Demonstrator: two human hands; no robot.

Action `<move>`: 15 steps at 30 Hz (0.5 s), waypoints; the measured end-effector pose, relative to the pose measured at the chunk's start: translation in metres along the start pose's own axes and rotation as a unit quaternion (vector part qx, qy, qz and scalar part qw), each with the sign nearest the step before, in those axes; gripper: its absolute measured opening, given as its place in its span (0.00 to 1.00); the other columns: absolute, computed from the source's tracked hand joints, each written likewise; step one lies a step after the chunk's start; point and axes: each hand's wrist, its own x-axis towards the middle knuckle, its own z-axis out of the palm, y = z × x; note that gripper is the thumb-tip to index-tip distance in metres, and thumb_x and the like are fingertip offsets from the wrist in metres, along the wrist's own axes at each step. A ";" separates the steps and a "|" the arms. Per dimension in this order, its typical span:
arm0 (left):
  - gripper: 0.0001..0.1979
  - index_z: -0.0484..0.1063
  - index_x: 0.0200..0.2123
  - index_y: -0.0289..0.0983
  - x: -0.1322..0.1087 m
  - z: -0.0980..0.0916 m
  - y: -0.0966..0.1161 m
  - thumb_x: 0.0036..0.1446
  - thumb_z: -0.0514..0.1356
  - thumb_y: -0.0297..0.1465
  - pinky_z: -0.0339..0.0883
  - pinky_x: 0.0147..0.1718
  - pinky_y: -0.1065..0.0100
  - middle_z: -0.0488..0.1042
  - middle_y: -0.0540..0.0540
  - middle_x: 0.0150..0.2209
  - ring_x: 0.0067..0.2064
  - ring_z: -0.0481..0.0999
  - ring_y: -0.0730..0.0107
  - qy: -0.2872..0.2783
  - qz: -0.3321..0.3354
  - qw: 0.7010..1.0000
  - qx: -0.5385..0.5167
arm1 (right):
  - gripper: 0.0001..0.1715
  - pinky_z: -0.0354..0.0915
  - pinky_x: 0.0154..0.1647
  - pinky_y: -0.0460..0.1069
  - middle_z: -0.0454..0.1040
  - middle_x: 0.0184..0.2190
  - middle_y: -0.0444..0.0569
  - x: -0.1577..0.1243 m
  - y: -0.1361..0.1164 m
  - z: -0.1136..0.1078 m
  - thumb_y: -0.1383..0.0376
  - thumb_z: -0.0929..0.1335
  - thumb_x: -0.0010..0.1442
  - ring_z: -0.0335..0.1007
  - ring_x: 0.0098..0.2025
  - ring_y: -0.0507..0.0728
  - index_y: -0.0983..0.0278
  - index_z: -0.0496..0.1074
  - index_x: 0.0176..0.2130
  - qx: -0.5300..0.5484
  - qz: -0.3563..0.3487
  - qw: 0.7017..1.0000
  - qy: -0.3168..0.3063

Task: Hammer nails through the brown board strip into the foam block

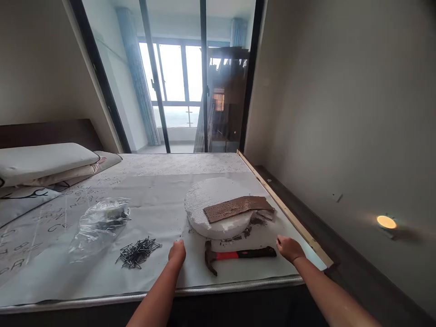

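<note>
My left hand [177, 252] rests on the paper-covered surface with its fingers curled, holding nothing. It lies between a heap of dark nails [138, 252] and a claw hammer [235, 255] with a red and black handle. My right hand [289, 248] hovers with fingers apart just right of the hammer's handle end, not gripping it. Behind the hammer sits a round white foam block [213, 202] with a brown perforated wooden strip [237, 207] lying across its top.
A crumpled clear plastic bag [102, 222] lies left of the nails. Pillows [41, 163] are stacked at the far left. A wooden batten [282, 206] runs along the surface's right edge, with dark floor and a wall lamp [386, 222] beyond. Glass doors stand behind.
</note>
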 end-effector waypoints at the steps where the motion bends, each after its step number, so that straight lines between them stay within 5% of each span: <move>1: 0.09 0.58 0.22 0.36 -0.001 0.001 0.002 0.50 0.50 0.20 0.57 0.47 0.53 0.69 0.34 0.39 0.52 0.66 0.45 0.012 0.004 0.999 0.031 | 0.16 0.60 0.28 0.53 0.76 0.29 0.60 -0.002 0.002 -0.002 0.69 0.59 0.60 0.74 0.33 0.64 0.60 0.72 0.29 -0.004 0.006 1.000 -0.002; 9: 0.14 0.66 0.31 0.34 0.003 0.008 0.006 0.55 0.43 0.18 0.61 0.43 0.59 0.69 0.32 0.44 0.47 0.71 0.51 0.048 0.065 0.961 0.266 | 0.07 0.67 0.36 0.49 0.75 0.35 0.52 -0.012 0.004 -0.018 0.65 0.65 0.62 0.72 0.36 0.54 0.63 0.73 0.36 -0.050 0.088 0.993 -0.061; 12: 0.16 0.69 0.34 0.33 0.008 0.008 0.005 0.55 0.43 0.18 0.61 0.42 0.58 0.69 0.32 0.44 0.48 0.71 0.49 0.047 0.085 0.941 0.325 | 0.08 0.69 0.35 0.47 0.73 0.39 0.48 -0.002 -0.014 -0.020 0.61 0.65 0.63 0.71 0.37 0.52 0.61 0.71 0.41 -0.048 0.110 0.989 -0.083; 15: 0.16 0.70 0.36 0.34 0.014 0.006 0.004 0.56 0.44 0.19 0.61 0.41 0.57 0.70 0.32 0.44 0.48 0.70 0.46 0.055 0.100 0.925 0.362 | 0.11 0.70 0.34 0.49 0.72 0.40 0.47 0.011 -0.045 -0.019 0.61 0.65 0.62 0.71 0.36 0.53 0.64 0.70 0.44 -0.016 0.040 0.995 -0.086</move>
